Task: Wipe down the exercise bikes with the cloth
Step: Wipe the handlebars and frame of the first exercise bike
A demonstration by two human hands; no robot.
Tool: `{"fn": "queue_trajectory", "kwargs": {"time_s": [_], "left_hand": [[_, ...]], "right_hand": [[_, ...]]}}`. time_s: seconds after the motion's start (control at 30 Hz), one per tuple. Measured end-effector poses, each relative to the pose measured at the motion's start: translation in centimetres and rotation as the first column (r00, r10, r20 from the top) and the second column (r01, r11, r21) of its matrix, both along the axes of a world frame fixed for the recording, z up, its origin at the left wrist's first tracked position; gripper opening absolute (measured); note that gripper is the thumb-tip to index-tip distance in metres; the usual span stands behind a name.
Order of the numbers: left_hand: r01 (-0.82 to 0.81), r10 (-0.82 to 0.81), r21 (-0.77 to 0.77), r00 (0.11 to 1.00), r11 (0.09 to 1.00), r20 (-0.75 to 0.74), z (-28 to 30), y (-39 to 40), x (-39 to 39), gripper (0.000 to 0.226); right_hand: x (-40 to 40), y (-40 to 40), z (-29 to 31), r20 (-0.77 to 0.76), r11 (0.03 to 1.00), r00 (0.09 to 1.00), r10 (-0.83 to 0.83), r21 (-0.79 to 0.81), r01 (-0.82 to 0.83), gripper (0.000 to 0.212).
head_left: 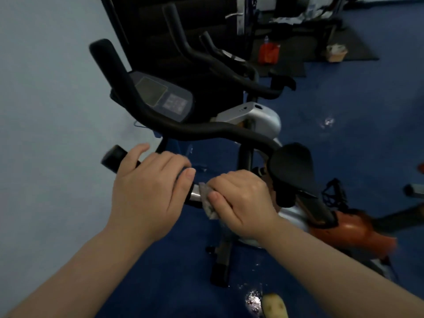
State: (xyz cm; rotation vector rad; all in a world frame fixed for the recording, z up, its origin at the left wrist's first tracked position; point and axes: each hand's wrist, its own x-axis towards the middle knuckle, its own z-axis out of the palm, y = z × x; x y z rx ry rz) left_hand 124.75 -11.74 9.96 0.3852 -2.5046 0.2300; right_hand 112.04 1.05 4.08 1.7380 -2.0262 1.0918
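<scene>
Floor point(174, 271) at the near edge is dark blue, with a bright wet glint and a pale yellowish object point(274, 305), partly cut off by the frame, just beside it; both bare forearms rise from the lower corners toward the nearest exercise bike point(247, 125); left hand point(146, 191) grips the near handlebar point(114, 158), fingers curled over the black grip and thumb extended along the bar toward the other hand; right hand point(243, 203) grips the cloth point(207, 203), a small grey crumpled piece, fingers curled round it and thumb pressing it against the silver section of the same bar, just beside the left thumb; black saddle point(291, 166) sits immediately right of the right hand; orange housing point(351, 228) lies lower right, behind the saddle post; far handlebar sweeps across above both hands, with the grey console point(160, 95) and its screen mounted behind it; pale wall point(46, 88) fills the left side; second bike point(229, 63) stands farther back, its black handlebars visible; red container point(269, 52) and small box point(336, 52) rest on dark mats at the far end of the room.
</scene>
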Motion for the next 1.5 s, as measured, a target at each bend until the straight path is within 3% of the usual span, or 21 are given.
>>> {"fn": "queue_trajectory", "kwargs": {"time_s": [0.13, 0.23, 0.27, 0.33, 0.4, 0.47, 0.57, 0.6, 0.73, 0.9, 0.97, 1.03, 1.07, 1.13, 1.2, 1.27, 1.33, 1.4, 1.43, 1.5], "left_hand": [[-0.117, 0.121, -0.171, 0.993, 0.978, 0.015, -0.8, 0.0, -0.8, 0.053], [-0.121, 0.118, -0.21, 0.993, 0.97, -0.024, -0.8, -0.2, -1.1, 0.053], [-0.118, 0.113, -0.221, 0.993, 0.968, -0.036, -0.8, -0.2, -1.2, 0.053], [-0.11, 0.102, -0.223, 0.994, 0.969, -0.05, -0.9, -0.2, -1.2, 0.053], [-0.101, 0.093, -0.226, 0.995, 0.969, -0.045, -1.0, -0.2, -1.2, 0.052], [-0.099, 0.095, -0.223, 0.995, 0.97, -0.032, -1.1, -0.2, -1.1, 0.053], [-0.093, 0.091, -0.212, 0.996, 0.973, -0.02, -1.1, -0.2, -0.9, 0.053], [-0.094, 0.093, -0.212, 0.996, 0.973, -0.012, -1.0, -0.2, -0.9, 0.054], [-0.085, 0.089, -0.207, 0.996, 0.975, 0.008, -0.9, -0.1, -0.9, 0.054], [-0.073, 0.077, -0.219, 0.997, 0.973, 0.008, -1.0, -0.4, -0.8, 0.054], [-0.079, 0.085, -0.215, 0.996, 0.973, 0.018, -0.9, -0.3, -0.9, 0.054], [-0.077, 0.083, -0.212, 0.996, 0.974, 0.019, -1.0, -0.2, -0.8, 0.053], [-0.076, 0.08, -0.213, 0.997, 0.974, 0.011, -1.0, -0.2, -0.8, 0.053], [-0.072, 0.077, -0.219, 0.997, 0.973, 0.012, -0.9, -0.3, -0.9, 0.053], [-0.072, 0.077, -0.226, 0.997, 0.972, 0.016, -1.0, -0.4, -0.9, 0.052], [-0.072, 0.078, -0.223, 0.997, 0.972, 0.02, -1.0, -0.5, -0.9, 0.052], [-0.074, 0.08, -0.218, 0.997, 0.973, 0.019, -1.1, -0.4, -0.9, 0.053], [-0.075, 0.078, -0.216, 0.997, 0.973, 0.002, -1.1, -0.4, -1.0, 0.052], [-0.075, 0.076, -0.216, 0.997, 0.973, -0.004, -1.0, -0.4, -1.0, 0.052], [-0.07, 0.07, -0.218, 0.998, 0.973, -0.009, -1.0, -0.4, -1.0, 0.052]], "right_hand": [[-1.8, -0.6, -0.7, 0.061, 0.988, 0.998, 0.024, -0.153, -0.014, 0.035], [1.1, -0.5, -1.6, 0.379, 0.952, 0.918, -0.113, -0.222, 0.209, 0.031], [2.8, -0.6, -1.7, 0.544, 0.924, 0.823, -0.164, -0.208, 0.322, 0.03], [5.8, -1.3, -0.9, 0.85, 0.858, 0.497, -0.173, -0.118, 0.5, 0.039], [6.4, -2.5, -0.1, 0.972, 0.844, 0.194, -0.135, 0.01, 0.536, 0.056], [4.4, -3.2, 0.6, 0.986, 0.84, 0.017, -0.163, 0.13, 0.527, 0.06], [0.8, -3.1, 2.1, 0.985, 0.868, -0.119, -0.128, 0.169, 0.466, 0.021], [0.3, -3.2, 2.0, 0.985, 0.877, -0.121, -0.126, 0.168, 0.451, 0.017], [1.4, -3.1, 1.0, 0.986, 0.862, -0.083, -0.144, 0.166, 0.479, 0.033], [-0.4, -3.9, 2.5, 0.973, 0.864, -0.109, -0.204, 0.231, 0.447, 0.042], [-0.7, -3.7, 2.5, 0.973, 0.865, -0.062, -0.221, 0.225, 0.448, 0.036], [0.4, -3.0, 2.2, 0.978, 0.87, -0.006, -0.209, 0.189, 0.455, 0.014], [1.3, -2.7, 1.9, 0.982, 0.87, 0.012, -0.186, 0.159, 0.466, 0.016], [3.5, -2.3, 1.2, 0.982, 0.869, 0.071, -0.176, 0.121, 0.479, 0.049], [5.3, -2.4, 1.1, 0.973, 0.851, 0.113, -0.201, 0.117, 0.513, 0.062], [4.9, -2.7, 0.9, 0.98, 0.845, 0.058, -0.191, 0.134, 0.518, 0.056], [2.1, -3.3, 1.1, 0.969, 0.845, -0.052, -0.242, 0.237, 0.479, 0.042], [-0.5, -3.6, 2.0, 0.955, 0.857, -0.122, -0.27, 0.296, 0.421, 0.042], [-1.2, -3.8, 2.2, 0.95, 0.865, -0.131, -0.284, 0.313, 0.393, 0.045], [-0.9, -3.6, 2.0, 0.942, 0.861, -0.048, -0.332, 0.323, 0.394, 0.044]]}}
